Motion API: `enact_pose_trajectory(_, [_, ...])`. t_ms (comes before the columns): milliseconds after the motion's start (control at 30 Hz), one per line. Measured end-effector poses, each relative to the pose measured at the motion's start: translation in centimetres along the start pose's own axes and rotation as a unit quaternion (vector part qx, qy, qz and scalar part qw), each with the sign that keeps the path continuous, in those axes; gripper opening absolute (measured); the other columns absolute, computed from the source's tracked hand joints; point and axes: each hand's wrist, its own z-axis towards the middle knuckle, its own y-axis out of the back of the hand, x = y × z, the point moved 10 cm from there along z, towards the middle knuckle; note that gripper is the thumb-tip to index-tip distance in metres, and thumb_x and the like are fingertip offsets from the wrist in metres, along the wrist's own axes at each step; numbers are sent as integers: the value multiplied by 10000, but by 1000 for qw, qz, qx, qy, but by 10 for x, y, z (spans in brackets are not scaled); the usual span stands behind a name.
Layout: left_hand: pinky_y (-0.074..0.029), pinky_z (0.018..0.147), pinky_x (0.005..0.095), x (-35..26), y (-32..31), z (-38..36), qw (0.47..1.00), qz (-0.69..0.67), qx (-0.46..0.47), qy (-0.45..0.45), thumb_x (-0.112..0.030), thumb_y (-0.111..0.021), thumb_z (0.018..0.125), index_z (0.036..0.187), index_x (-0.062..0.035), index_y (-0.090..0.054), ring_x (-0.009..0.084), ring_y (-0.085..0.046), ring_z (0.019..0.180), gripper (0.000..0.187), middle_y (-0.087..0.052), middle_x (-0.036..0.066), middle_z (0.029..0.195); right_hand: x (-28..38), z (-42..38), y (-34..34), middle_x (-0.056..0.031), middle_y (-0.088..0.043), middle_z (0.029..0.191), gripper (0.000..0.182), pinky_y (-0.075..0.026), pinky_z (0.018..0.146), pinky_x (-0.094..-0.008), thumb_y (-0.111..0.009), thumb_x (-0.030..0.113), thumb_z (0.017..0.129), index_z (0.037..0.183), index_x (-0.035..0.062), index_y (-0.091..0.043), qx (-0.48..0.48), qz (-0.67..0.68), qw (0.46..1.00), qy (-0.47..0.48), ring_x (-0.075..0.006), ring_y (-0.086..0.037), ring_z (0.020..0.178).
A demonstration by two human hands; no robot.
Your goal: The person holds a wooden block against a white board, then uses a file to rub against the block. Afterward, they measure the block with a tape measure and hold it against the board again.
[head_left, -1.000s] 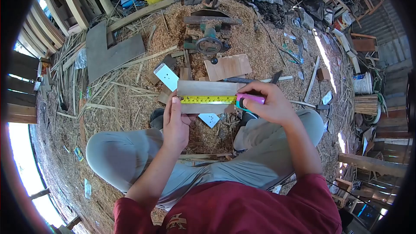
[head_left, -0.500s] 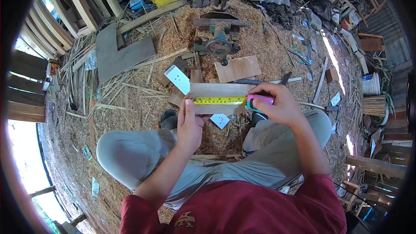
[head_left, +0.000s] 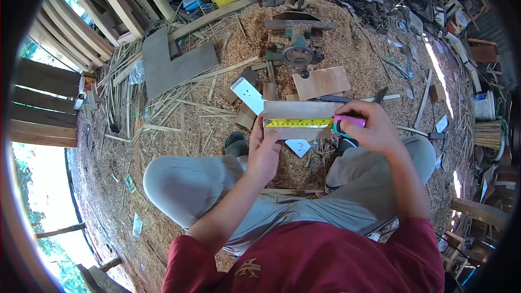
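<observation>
A flat piece of wood (head_left: pixel 298 109) is held level above my lap, with the yellow blade (head_left: pixel 298 123) of a tape measure stretched along its length. My left hand (head_left: pixel 265 154) grips the wood's left end, its thumb on the face just under the blade. At the other end, my right hand (head_left: pixel 377 127) is closed around the pink and teal tape measure (head_left: pixel 350 123), its fingers also at the wood's right edge. Behind and below the wood, white plates with small holes (head_left: pixel 247 96) stick out, partly hidden.
Sawdust covers the ground. Ahead stands a green machine with a round wheel (head_left: pixel 298 55). A plywood piece (head_left: pixel 322 82) lies before it. A grey L-shaped sheet (head_left: pixel 171 70) rests on wood strips at left. A white bucket (head_left: pixel 483 107) stands at right.
The scene has shifted rightward in view. My left thumb has moved from the blade's end at the wood's edge onto the wood's face below the blade. My right hand keeps its hold.
</observation>
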Motion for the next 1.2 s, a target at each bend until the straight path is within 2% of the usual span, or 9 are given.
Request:
enact_pose_trajectory(33, [-479,1053,372,1,1,1,1000,-18,-9,9,-36,-524,962,1546,-72,-347,209,-591,1235,611,-558,90,1390,2,0,1,-77,-726,862,268,-526,718,-296,-726,200,856,1017,-14,-740,-2,1,1000,4,-102,-655,787])
enact_pose_trajectory(133, [-471,1069,390,5,9,4,999,-44,-4,32,-54,-500,936,1550,-61,-332,224,-596,1235,637,-557,105,1391,3,-1,1,-77,-725,876,261,-525,727,-294,-725,190,857,1015,-18,-737,-3,3,1000,12,-102,-653,798])
enact_pose_trajectory(433, [-469,1072,437,1,3,4,998,-64,-11,17,-105,-474,923,1531,-47,-341,249,-608,1227,625,-562,117,1369,8,-1,-2,-72,-716,896,252,-520,753,-290,-719,175,863,1015,-25,-726,9,-5,1000,10,-98,-641,822])
enact_pose_trajectory(633, [-517,997,394,2,4,3,998,-48,-21,23,-92,-458,940,1499,-54,-379,236,-632,1178,566,-579,103,1341,8,-3,-2,-76,-714,902,258,-523,754,-292,-720,170,857,1027,-24,-724,12,7,1000,2,-102,-642,822])
enact_pose_trajectory(933, [-522,906,293,9,14,3,999,22,-43,19,-78,-496,999,1502,-83,-392,148,-625,1117,514,-592,57,1298,4,-4,-3,-91,-717,916,268,-533,756,-305,-722,175,853,1030,-26,-719,6,2,1000,3,-119,-662,827])
enact_pose_trajectory(1167, [-498,1003,327,8,10,3,999,44,-29,7,30,-560,943,1492,-47,-370,155,-600,1167,586,-576,70,1305,6,-4,-2,-128,-718,889,291,-536,743,-320,-721,220,845,1017,-15,-726,0,-30,1000,10,-173,-689,793])
enact_pose_trajectory(1200, [-491,1024,337,9,11,4,999,38,-28,4,53,-571,928,1488,-42,-369,161,-596,1181,603,-572,75,1309,6,-4,-2,-114,-723,879,290,-535,734,-313,-721,223,844,1028,-2,-730,2,-36,999,7,-158,-684,781])
